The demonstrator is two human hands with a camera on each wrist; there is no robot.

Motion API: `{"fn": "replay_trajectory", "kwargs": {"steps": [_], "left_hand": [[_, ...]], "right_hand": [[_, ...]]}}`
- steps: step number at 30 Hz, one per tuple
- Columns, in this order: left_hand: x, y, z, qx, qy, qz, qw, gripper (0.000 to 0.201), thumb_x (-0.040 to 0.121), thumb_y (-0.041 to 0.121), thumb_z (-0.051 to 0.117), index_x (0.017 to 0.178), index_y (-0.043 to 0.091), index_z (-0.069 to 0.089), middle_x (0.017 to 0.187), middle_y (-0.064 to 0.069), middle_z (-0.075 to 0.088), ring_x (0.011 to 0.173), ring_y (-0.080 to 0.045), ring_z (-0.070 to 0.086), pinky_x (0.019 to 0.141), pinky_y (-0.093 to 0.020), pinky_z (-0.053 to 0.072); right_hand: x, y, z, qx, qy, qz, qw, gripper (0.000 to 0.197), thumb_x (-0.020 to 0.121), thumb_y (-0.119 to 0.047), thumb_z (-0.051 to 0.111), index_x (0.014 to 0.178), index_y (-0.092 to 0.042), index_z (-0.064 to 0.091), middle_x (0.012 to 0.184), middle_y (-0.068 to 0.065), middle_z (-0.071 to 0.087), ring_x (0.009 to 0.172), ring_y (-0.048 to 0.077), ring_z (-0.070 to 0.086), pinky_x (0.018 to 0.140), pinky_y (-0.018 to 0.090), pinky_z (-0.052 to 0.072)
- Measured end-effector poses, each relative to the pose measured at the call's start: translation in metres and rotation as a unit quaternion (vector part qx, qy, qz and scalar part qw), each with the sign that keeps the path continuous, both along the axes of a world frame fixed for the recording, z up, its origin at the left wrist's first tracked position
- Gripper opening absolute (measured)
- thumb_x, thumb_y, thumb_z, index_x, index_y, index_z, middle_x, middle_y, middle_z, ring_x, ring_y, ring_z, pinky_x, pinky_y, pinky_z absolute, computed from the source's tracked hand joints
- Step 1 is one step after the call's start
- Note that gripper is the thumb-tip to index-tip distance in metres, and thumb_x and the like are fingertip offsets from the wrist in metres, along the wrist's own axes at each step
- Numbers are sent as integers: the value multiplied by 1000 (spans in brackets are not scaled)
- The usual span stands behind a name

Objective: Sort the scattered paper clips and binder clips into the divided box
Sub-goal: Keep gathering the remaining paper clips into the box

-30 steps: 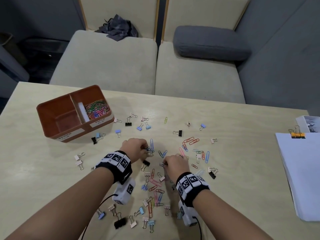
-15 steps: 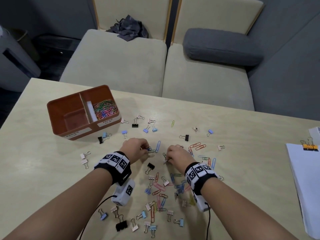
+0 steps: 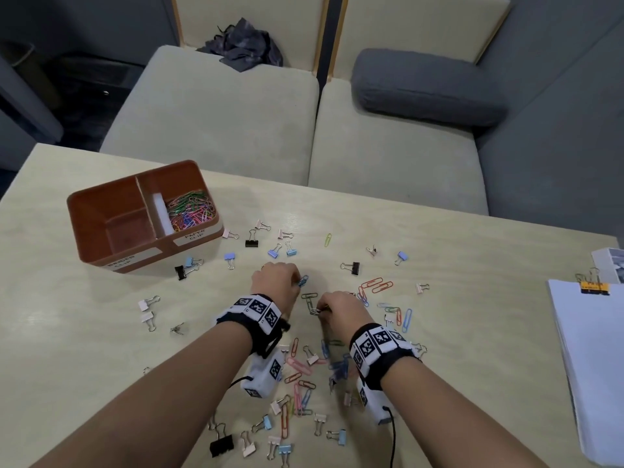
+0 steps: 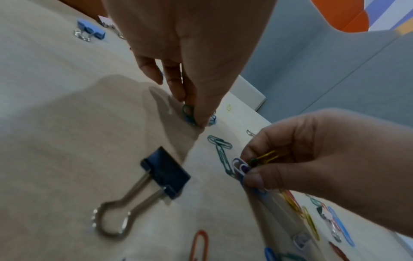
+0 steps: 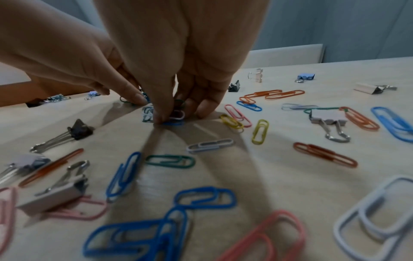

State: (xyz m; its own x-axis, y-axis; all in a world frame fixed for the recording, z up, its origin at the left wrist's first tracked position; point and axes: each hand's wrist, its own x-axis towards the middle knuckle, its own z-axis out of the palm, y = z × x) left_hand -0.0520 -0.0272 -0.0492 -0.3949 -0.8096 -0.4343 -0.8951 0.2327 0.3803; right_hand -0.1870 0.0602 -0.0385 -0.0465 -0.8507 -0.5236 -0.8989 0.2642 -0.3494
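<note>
The orange divided box (image 3: 101,231) stands at the table's back left. Its right compartment holds colourful paper clips (image 3: 190,211); its left one looks bare. My left hand (image 3: 297,280) is at mid-table, thumb and finger pinching green and blue paper clips (image 4: 188,113) against the wood. Just to its right, my right hand (image 3: 319,310) pinches a small bunch of white, purple, yellow and green paper clips (image 4: 245,165), fingertips down on the table (image 5: 170,114). Two green clips (image 4: 221,150) lie between the hands. A black binder clip (image 4: 165,174) lies under my left wrist.
Loose paper clips and binder clips lie scattered around and behind both hands (image 3: 300,383), and more binder clips near the box (image 3: 251,243). A stack of white paper (image 3: 594,359) with a yellow-black clip sits at the right edge. Beige seats stand beyond the table.
My right hand has moved left and forward, closer to my left hand, with paper clips in its fingers. My left hand has stayed in about the same spot.
</note>
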Motion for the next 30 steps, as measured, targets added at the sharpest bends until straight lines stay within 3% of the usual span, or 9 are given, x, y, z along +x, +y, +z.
{"fn": "replay_trajectory", "kwargs": {"steps": [5, 9, 14, 19, 25, 30], "left_hand": [[-2, -7, 2, 8, -28, -14, 999, 18, 90, 31, 57, 106, 25, 65, 111, -1, 58, 111, -23, 48, 93, -43, 48], [-1, -13, 3, 20, -49, -39, 998, 21, 91, 33, 58, 108, 23, 64, 115, -2, 52, 113, -24, 45, 94, -43, 46], [5, -12, 2, -9, -77, -72, 994, 19, 93, 31, 53, 108, 22, 60, 113, -2, 55, 109, -22, 49, 93, -40, 43], [15, -15, 4, -27, -82, -90, 992, 18, 93, 32, 51, 108, 24, 59, 109, -1, 60, 106, -22, 51, 89, -37, 39], [30, -19, 6, -31, -70, -82, 994, 17, 92, 32, 53, 106, 25, 61, 106, 1, 63, 104, -21, 54, 90, -36, 40], [32, -20, 8, -22, -59, -71, 995, 16, 91, 31, 54, 104, 24, 59, 105, 2, 64, 104, -21, 54, 93, -37, 36]], "right_hand": [[3, 3, -1, -9, 19, 22, 1000, 25, 95, -12, 47, 115, -11, 62, 114, 11, 60, 110, 29, 51, 94, 36, 42], [-1, 7, 0, -17, 17, 15, 1000, 22, 96, -17, 48, 113, -11, 61, 113, 9, 56, 110, 26, 47, 94, 34, 40], [-1, 2, 9, -35, -8, -20, 999, 23, 94, -22, 49, 108, -13, 65, 112, 6, 62, 110, 25, 48, 94, 35, 40], [9, -12, 15, -69, -27, -21, 997, 27, 94, -22, 52, 116, -14, 65, 114, 7, 65, 110, 25, 52, 94, 35, 41], [11, -29, 12, 8, -5, -28, 1000, 25, 92, -19, 56, 114, -14, 66, 112, 9, 65, 107, 27, 57, 93, 33, 45], [13, -57, 7, 162, 30, -8, 986, 28, 93, -21, 58, 118, -12, 65, 122, 10, 62, 102, 26, 60, 91, 31, 45]]}}
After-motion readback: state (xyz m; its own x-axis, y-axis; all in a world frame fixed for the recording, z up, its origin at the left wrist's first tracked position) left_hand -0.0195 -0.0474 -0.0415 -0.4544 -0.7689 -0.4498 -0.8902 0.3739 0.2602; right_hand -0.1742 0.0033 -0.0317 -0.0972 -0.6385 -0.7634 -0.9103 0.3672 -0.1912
